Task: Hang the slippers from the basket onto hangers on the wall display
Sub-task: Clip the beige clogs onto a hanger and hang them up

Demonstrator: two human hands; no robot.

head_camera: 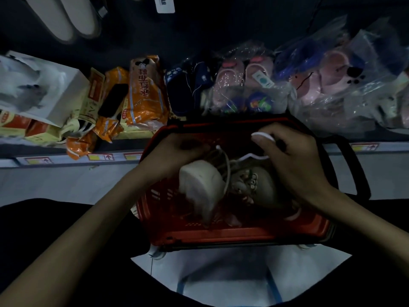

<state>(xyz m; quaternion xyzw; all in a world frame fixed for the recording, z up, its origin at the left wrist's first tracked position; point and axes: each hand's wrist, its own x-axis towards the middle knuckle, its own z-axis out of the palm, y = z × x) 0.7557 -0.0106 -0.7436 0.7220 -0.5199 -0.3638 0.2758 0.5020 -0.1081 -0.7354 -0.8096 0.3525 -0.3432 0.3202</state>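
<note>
Pale slippers (200, 185) heaped in red basket (221, 234), white hanger (254, 156) over them

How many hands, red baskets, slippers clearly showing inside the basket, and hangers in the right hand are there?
Hands: 2, left hand and right hand
Red basket: 1
Slippers: 2, cream slipper and grey slipper
White hanger: 1
Total: 6

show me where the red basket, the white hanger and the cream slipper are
red basket (232, 234): head view, on its near wall
white hanger (263, 134): head view, on its hook
cream slipper (199, 180): head view, on its rounded upper
</note>
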